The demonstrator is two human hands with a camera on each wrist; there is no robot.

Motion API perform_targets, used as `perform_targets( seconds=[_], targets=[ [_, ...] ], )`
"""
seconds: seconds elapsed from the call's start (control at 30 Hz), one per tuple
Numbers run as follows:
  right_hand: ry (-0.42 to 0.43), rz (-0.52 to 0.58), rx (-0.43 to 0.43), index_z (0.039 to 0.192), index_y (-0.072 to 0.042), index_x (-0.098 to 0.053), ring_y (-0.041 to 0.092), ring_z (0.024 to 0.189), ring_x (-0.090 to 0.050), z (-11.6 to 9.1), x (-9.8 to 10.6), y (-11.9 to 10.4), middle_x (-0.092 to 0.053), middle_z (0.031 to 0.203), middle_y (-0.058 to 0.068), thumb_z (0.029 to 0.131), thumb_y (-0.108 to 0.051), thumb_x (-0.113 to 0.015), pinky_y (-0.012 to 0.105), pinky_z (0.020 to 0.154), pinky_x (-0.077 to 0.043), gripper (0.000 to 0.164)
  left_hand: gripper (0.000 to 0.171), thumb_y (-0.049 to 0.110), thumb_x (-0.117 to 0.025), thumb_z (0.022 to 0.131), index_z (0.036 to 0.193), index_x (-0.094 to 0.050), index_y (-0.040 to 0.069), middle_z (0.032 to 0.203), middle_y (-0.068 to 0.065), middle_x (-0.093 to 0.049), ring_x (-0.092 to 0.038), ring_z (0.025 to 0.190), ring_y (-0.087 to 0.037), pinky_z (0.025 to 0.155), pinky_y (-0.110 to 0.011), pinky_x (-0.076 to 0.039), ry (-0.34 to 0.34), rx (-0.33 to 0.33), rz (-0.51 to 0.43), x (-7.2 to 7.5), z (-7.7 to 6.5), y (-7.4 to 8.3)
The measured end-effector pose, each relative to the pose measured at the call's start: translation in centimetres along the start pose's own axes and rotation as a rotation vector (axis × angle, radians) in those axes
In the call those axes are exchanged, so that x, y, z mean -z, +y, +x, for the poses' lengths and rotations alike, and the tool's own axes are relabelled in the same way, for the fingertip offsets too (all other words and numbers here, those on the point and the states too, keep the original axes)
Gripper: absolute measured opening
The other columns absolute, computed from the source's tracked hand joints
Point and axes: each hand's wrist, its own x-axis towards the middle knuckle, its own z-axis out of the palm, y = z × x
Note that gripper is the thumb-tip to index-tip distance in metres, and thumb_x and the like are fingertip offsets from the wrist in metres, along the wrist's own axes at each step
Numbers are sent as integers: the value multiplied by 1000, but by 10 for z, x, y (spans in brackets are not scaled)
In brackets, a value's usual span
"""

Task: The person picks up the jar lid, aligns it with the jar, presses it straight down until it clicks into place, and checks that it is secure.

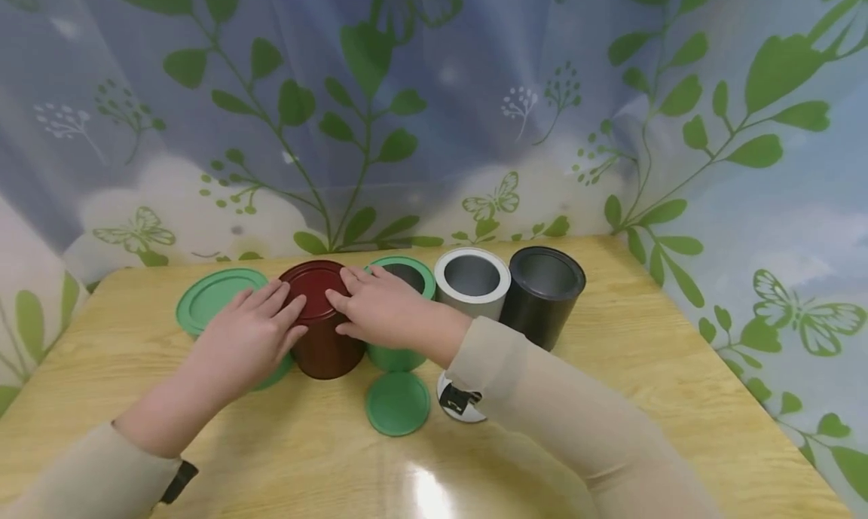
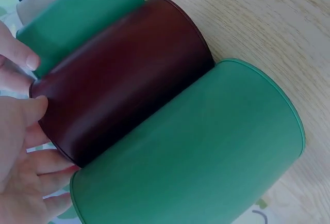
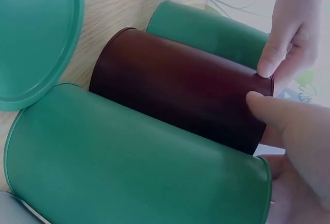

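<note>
Both hands are at the top of a dark red canister [image 1: 328, 353], whose dark red lid [image 1: 316, 282] sits on it. My left hand [image 1: 251, 334] grips the rim from the left, fingers over the lid's edge and thumb against the side wall. From the right, my right hand [image 1: 389, 308] holds the same rim, its thumb [image 3: 263, 105] low on the wall. A lidded green canister [image 2: 191, 152] stands close on the left, partly behind the left hand. To the right, an uncovered green canister [image 1: 396, 359] is partly hidden by the right hand.
Farther right stand an uncovered white canister [image 1: 498, 308] and an uncovered black canister [image 1: 552, 315]. In front on the wooden table [image 1: 325, 459] lie a green lid [image 1: 398, 404] and a white lid [image 1: 447, 410], partly under the right sleeve. A leaf-patterned curtain [image 1: 434, 127] hangs behind.
</note>
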Motion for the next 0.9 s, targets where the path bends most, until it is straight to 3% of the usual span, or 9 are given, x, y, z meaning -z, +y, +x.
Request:
perform_targets(
  seconds=[0.1,0.27,0.37,0.5,0.63,0.9],
  targets=[
    [11,-29,-9,146,-22,-35,22,137,-25,1,3,-2,-29,149,11,98,-48,-39,39,110,-23,55,41,23,-72,80,111,-66,-4,112,-25,-62,-56,108,-39,87,-55,-43,-32,26,8,3,0,0],
    [45,-50,-7,143,-24,-40,21,135,-31,2,2,-1,-35,147,10,98,-48,-37,39,109,-26,52,48,36,-67,85,113,-65,-2,120,-24,-57,-48,117,-41,92,-58,-38,-176,126,-13,7,9,3],
    [80,-48,-11,144,-21,-40,20,133,-34,4,0,3,-40,144,7,95,-54,-38,42,108,-26,58,62,45,-63,86,124,-56,-4,134,-26,-46,-40,125,-41,96,-59,-35,-277,172,-58,5,16,3],
    [64,-24,-8,147,-13,-30,18,137,-26,11,0,3,-31,149,6,90,-62,-38,43,110,-22,76,81,51,-61,85,139,-39,-5,144,-28,-30,-29,131,-42,99,-60,-31,-375,172,-115,-3,20,0],
    [11,20,10,148,-10,-25,18,140,-15,17,-1,0,-20,153,7,91,-63,-38,40,111,-19,79,81,49,-65,83,138,-40,-6,141,-30,-33,-32,129,-45,98,-60,-32,-349,136,-136,-7,20,-2],
    [24,-5,-9,148,-8,-24,18,140,-17,19,-5,-3,-20,153,8,94,-59,-33,44,112,-12,75,68,42,-69,81,125,-49,-6,134,-33,-40,-42,121,-46,94,-56,-38,-252,51,-155,-16,26,-10]
  ],
)
